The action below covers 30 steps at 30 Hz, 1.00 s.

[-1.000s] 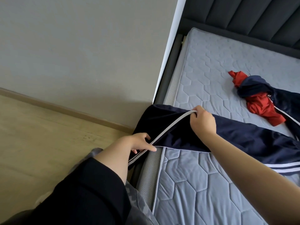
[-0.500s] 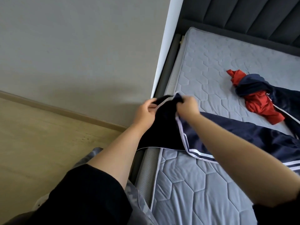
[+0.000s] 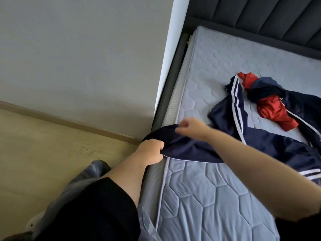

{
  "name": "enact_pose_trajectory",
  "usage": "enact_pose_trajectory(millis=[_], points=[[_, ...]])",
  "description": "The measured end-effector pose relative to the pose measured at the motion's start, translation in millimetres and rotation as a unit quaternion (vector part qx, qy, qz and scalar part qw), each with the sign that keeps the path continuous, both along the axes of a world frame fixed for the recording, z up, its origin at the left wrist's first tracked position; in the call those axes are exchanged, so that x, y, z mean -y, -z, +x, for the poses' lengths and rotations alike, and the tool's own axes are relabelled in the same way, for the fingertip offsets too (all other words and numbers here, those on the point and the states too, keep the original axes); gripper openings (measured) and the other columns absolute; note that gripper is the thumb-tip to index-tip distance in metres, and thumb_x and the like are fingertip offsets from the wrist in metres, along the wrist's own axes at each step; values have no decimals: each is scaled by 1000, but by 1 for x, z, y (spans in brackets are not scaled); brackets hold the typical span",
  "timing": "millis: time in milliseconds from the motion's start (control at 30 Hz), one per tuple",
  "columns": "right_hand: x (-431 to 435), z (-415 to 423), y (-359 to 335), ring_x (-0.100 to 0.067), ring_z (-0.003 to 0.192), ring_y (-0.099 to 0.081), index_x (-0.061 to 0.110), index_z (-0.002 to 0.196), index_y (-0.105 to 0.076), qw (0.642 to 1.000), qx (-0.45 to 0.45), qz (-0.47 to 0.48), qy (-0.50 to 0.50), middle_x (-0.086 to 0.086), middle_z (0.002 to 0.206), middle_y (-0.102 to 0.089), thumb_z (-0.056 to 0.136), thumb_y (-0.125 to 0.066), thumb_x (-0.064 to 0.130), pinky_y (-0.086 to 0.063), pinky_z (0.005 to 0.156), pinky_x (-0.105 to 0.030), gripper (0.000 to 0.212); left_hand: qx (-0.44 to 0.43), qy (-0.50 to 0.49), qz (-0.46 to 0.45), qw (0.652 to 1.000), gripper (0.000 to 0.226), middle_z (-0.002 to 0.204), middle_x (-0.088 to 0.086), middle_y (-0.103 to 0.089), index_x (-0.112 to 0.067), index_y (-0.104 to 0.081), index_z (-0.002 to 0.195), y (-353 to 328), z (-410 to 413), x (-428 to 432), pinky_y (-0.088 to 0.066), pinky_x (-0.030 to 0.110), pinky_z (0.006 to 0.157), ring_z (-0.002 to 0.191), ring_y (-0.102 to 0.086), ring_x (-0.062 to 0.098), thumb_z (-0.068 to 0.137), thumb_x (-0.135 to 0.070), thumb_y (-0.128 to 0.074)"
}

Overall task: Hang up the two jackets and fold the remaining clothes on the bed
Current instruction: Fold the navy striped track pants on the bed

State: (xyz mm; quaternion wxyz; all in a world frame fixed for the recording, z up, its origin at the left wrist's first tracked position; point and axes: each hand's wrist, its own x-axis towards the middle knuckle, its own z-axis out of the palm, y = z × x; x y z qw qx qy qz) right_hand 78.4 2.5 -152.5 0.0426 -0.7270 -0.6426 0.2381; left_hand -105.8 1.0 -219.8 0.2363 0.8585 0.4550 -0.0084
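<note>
Both our hands work navy track pants (image 3: 191, 146) at the bed (image 3: 208, 197) edge: left hand (image 3: 150, 150) grips the waistband, right hand (image 3: 191, 126), blurred, now appears open; one leg has been flipped over, starting the fold.

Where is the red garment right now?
The red garment lies crumpled on the mattress at the right of the head view, tangled with the navy striped clothes, beyond both hands.

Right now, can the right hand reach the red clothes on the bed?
Probably yes, with a stretch. The right hand pinches the navy striped garment near the mattress edge, and the red clothes lie farther up the bed with nothing blocking the way. It would need to let go first.
</note>
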Motion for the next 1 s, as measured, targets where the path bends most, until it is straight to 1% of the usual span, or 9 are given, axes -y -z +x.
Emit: enact_pose_trajectory(millis=[100,200,300,367,500,600,767,900,1000], points=[[31,-21,31,-20,78,-59,12,82,-68,978,63,-134,-144,-2,80,-66,81,-63,43,-46,71,-31,31,1,38,-294,955,18,60,2,-55,-15,-54,64,-6,-6,-6,-38,17,49,58,-51,17,78,-7,-62],[29,-18,33,-13,59,-56,12,68,-63,986,24,-133,-94,2,61,-62,90,-54,31,-42,63,-27,30,17,-24,-499,866,18,58,-1,-60,-16,-62,73,-7,-14,-10,-47,16,50,48,-56,7,91,-18,-59],[9,-15,31,-24,72,-57,8,71,-57,997,33,59,26,-5,72,-60,92,-48,23,-40,63,-32,27,90,-205,-277,934,20,75,7,-63,-12,-62,76,6,-15,-24,-46,24,59,62,-60,18,92,-12,-50],[-4,-12,31,-27,96,-54,9,92,-62,987,39,142,58,-8,96,-60,92,-44,16,-41,74,-33,19,103,-264,-130,950,23,107,8,-67,-14,-66,104,16,-19,-34,-45,27,81,99,-62,25,92,-10,-46],[-26,-9,37,-29,105,-51,12,112,-57,988,150,20,1,-9,115,-56,87,-47,7,-41,78,-33,27,118,-229,-165,952,52,149,8,-37,-16,-31,146,35,-16,-45,-29,30,107,135,-36,26,96,-14,-44],[-38,-9,38,-30,99,-56,9,106,-60,976,211,-36,-38,-10,109,-61,84,-47,4,-45,74,-32,26,125,-183,-192,956,48,145,10,-40,-15,-38,142,45,-3,-54,-29,33,109,133,-37,28,95,-12,-48],[-66,-2,24,-29,100,-57,5,107,-64,979,156,-97,-85,-10,109,-62,85,-59,7,-47,77,-32,23,68,-286,-28,956,14,110,11,-59,-14,-64,102,41,1,-72,-39,32,72,102,-56,31,92,-18,-54],[-73,-1,27,-27,113,-53,9,125,-56,996,61,60,32,-8,129,-51,89,-50,2,-41,85,-30,37,203,-403,0,892,34,128,12,-50,-14,-51,129,25,15,-83,-42,38,85,114,-51,33,95,-13,-45],[-45,2,43,-26,130,-38,9,142,-32,994,-30,85,57,-8,149,-28,93,-51,10,-31,104,-32,53,206,-325,-25,922,44,134,11,-43,-11,-43,136,25,26,-66,-40,39,93,119,-47,32,92,-11,-47]])
